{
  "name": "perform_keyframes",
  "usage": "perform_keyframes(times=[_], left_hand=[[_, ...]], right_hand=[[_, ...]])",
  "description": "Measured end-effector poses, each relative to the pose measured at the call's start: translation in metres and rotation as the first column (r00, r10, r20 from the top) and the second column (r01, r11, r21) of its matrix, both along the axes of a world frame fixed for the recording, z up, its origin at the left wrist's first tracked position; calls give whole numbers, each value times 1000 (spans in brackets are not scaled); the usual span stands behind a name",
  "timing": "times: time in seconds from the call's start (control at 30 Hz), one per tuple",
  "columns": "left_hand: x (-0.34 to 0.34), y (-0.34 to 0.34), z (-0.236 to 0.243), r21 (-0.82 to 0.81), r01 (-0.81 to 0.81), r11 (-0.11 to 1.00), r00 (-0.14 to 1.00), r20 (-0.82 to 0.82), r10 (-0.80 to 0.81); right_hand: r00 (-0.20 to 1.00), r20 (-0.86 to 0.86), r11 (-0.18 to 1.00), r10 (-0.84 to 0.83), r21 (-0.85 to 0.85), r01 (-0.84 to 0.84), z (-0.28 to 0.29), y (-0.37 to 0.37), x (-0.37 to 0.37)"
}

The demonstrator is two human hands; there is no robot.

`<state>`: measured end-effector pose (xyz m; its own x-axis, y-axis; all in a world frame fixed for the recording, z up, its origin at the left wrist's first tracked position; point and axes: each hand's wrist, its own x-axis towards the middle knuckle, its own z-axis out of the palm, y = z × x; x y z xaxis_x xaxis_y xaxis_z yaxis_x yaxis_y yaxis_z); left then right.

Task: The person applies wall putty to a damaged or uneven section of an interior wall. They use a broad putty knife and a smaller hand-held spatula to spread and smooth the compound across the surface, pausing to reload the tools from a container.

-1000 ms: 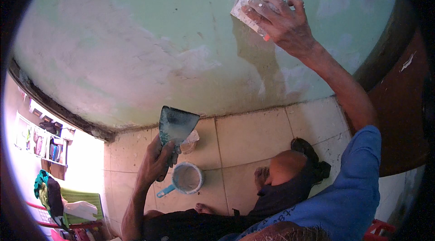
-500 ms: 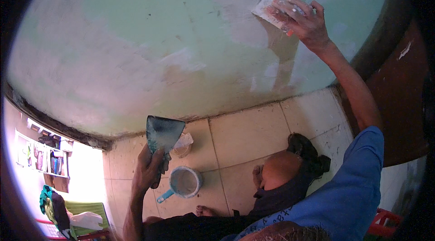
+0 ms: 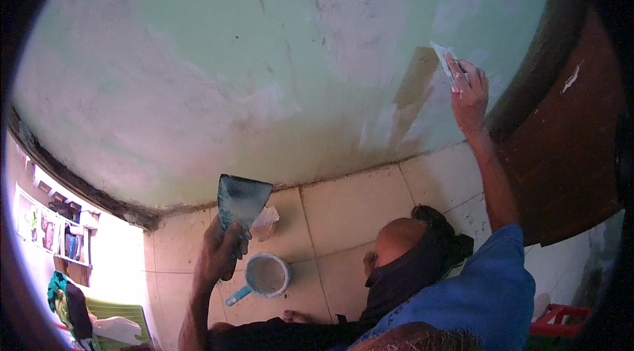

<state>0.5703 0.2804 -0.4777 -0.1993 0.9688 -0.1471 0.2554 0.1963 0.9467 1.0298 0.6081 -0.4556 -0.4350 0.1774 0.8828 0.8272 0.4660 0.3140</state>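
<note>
My left hand (image 3: 218, 248) grips a putty knife (image 3: 243, 196), its wide dark blade held up over the tiles. At the upper right my right hand (image 3: 469, 97) is closed round a flat, putty-smeared scraper (image 3: 442, 54), which is edge-on and at the patchy green wall (image 3: 172, 40); whether it touches cannot be told. Uneven whitish patches and a brownish streak mark the wall. Below the putty knife, a dipper with a blue handle (image 3: 239, 295) holds pale material on the floor, and a small clear container (image 3: 264, 224) stands behind it, partly behind my left hand.
My bent knee (image 3: 399, 240) rests over the tiled floor (image 3: 350, 206). A dark red-brown door or panel (image 3: 568, 146) is at the right, a red plastic object (image 3: 555, 318) below it. At the left are a bright shelf (image 3: 53, 225), draped clothes (image 3: 66, 298) and a green object (image 3: 125, 315).
My right hand has moved down and to the right, and its scraper has turned from broad side to edge-on. My left hand, still on the putty knife, has shifted slightly left and down.
</note>
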Motion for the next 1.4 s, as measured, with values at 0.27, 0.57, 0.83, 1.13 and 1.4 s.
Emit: perform_keyframes(times=[0.27,0.57,0.83,1.13,1.4], left_hand=[[-3,-2,3,-28,51,998,998,-32,-52],[-11,-8,-5,47,54,997,998,-25,-52],[-9,-5,5,-11,68,998,997,-30,-68],[-14,-6,-1,8,54,998,998,-44,-54],[-6,1,-7,93,52,994,998,35,-55]], right_hand=[[855,-514,986,-63,101,134,63,15,-81],[903,-428,995,46,104,-2,61,1,-165],[977,-200,997,80,19,-77,27,-35,-200],[982,-189,999,24,53,-14,13,-27,-152],[989,-143,996,-35,-92,22,-15,-26,-140]])
